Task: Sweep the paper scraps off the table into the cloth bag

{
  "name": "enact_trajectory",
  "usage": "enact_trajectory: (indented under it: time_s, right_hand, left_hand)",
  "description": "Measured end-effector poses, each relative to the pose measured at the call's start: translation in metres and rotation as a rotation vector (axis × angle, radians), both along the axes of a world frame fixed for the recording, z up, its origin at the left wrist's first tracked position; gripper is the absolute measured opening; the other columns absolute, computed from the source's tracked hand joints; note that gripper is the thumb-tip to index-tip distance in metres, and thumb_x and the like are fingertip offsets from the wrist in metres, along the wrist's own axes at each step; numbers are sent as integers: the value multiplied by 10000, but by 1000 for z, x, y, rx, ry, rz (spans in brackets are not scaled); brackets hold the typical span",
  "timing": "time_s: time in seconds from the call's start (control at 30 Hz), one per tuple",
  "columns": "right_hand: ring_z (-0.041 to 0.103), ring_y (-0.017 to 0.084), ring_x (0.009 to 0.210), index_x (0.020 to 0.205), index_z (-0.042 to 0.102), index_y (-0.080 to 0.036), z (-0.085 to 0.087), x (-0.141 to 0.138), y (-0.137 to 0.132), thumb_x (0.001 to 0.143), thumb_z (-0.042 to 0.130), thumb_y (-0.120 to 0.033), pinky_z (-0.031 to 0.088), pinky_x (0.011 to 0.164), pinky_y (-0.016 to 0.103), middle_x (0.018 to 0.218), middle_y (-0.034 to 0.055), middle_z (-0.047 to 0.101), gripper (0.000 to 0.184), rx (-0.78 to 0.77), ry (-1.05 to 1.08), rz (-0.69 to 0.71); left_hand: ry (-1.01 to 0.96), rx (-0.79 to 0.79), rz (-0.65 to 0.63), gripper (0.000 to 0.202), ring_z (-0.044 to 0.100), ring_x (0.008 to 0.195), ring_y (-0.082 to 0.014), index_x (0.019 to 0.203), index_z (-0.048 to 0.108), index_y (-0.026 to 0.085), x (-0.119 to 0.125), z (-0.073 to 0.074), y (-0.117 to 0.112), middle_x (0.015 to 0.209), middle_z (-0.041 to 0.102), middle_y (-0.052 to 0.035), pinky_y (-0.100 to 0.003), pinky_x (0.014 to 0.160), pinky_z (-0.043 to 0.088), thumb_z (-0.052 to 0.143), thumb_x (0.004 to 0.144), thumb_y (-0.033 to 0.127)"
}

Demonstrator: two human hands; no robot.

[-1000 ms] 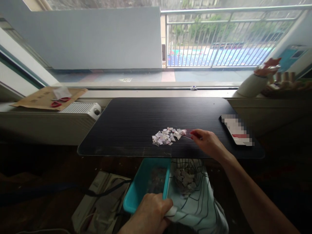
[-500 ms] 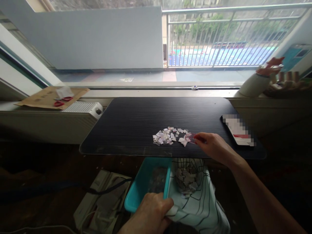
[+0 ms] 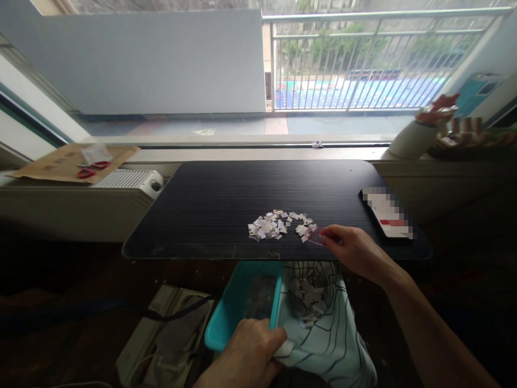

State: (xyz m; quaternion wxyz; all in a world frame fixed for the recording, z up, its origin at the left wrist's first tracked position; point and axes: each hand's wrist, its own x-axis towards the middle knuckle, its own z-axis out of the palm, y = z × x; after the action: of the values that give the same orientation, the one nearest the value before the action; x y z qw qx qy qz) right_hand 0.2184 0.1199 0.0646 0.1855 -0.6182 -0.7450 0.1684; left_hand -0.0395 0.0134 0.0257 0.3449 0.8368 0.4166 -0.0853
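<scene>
My right hand (image 3: 350,245) is closed in a pinch on a thin, see-through pinkish plastic piece (image 3: 315,235). The plastic's far edge touches a small group of paper scraps (image 3: 301,230) on the dark table (image 3: 226,188). To the left of these lies a larger heap of pale paper scraps (image 3: 264,226). Below the table edge, my left hand (image 3: 256,345) is wrapped round the near rim of a turquoise bin (image 3: 220,328), its thumb pressing the edge of a pale, black-lined cloth (image 3: 323,345). Grey scraps (image 3: 309,299) lie in the cloth's hollow.
A phone-like object (image 3: 388,215), partly blurred out, lies at the table's right. Red-handled scissors (image 3: 92,171) rest on a brown envelope (image 3: 48,164) by a white radiator (image 3: 129,180). A white vase (image 3: 410,137) stands on the sill. A pale box (image 3: 161,328) sits on the floor.
The view has shifted slightly, moving the table left in the picture. My right hand has drawn slightly rightward and nearer across the table with the plastic piece. My left hand keeps its hold.
</scene>
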Motion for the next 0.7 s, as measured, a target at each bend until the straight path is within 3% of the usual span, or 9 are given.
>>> enact_trajectory:
  time_s: [0.3,0.57,0.7]
  right_hand:
    - [640,184,679,891,689,-223,-6,14,-1,829,497,-306,421,605,250,771,43,719,219,58,1,-100]
    - [624,163,682,883,683,-216,-2,-22,12,847,476,-290,402,606,237,769,25,710,222,4,106,43]
    - [616,159,650,885,683,-219,-3,-12,9,839,488,-294,394,590,238,753,23,709,214,29,76,-13]
  left_hand:
    - [-37,29,8,104,594,717,-188,737,505,211,2,0,-2,785,627,-3,-240,584,373,559,684,140]
    - [-37,45,-8,101,605,721,-198,746,511,215,4,0,-1,784,632,2,-250,572,359,569,687,157]
    - [-40,42,-8,106,603,725,-192,755,521,215,3,0,-2,795,634,4,-246,572,359,571,686,152]
